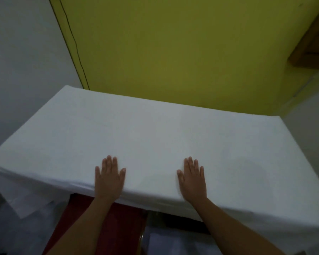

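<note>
A white cloth (155, 133) is spread flat over a table and hangs down over its near edge. My left hand (109, 178) lies flat on the cloth near the front edge, fingers straight and pointing away from me. My right hand (191, 179) lies flat in the same way, about a forearm's length to the right. Neither hand holds anything.
A yellow wall (173, 52) rises right behind the table, with a thin black cable (75, 46) running down its left side. A grey wall (22, 61) stands at the left. A wooden piece (313, 43) shows at the upper right. Dark red fabric (118, 223) lies below the table's front edge.
</note>
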Action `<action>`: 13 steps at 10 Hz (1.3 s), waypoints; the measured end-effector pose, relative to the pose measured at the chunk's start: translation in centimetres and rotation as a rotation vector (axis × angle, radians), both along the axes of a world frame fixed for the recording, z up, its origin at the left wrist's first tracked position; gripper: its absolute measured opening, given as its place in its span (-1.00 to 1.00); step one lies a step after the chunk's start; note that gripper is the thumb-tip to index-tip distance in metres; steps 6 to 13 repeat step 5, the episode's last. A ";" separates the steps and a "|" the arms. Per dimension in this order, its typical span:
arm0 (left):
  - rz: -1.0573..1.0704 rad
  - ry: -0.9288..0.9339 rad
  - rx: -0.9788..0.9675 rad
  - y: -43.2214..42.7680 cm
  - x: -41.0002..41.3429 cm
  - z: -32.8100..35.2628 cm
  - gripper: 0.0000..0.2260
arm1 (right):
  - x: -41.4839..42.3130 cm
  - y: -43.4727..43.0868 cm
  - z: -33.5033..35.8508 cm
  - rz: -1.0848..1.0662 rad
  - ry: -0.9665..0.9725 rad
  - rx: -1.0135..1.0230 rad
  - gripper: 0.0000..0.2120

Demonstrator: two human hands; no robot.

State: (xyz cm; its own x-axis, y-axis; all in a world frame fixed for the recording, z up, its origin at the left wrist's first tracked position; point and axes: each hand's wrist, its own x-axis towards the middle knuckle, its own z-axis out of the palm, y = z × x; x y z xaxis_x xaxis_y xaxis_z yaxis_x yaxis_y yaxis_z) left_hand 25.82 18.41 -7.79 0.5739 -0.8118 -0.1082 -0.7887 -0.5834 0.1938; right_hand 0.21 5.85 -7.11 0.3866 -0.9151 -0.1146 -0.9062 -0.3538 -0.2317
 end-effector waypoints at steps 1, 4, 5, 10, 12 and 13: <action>0.030 0.040 0.013 1.9 -2.9 0.4 -0.28 | -6.1 1.4 0.5 -0.041 0.036 0.019 -0.07; 0.036 0.028 0.117 3.9 -12.3 2.9 -0.37 | -16.7 4.3 2.5 0.023 0.134 0.083 0.05; -0.018 0.051 0.144 1.7 -13.9 5.0 -0.42 | -17.1 3.0 4.5 0.092 0.211 0.107 -0.11; -0.018 0.051 0.144 1.7 -13.9 5.0 -0.42 | -17.1 3.0 4.5 0.092 0.211 0.107 -0.11; -0.018 0.051 0.144 1.7 -13.9 5.0 -0.42 | -17.1 3.0 4.5 0.092 0.211 0.107 -0.11; -0.018 0.051 0.144 1.7 -13.9 5.0 -0.42 | -17.1 3.0 4.5 0.092 0.211 0.107 -0.11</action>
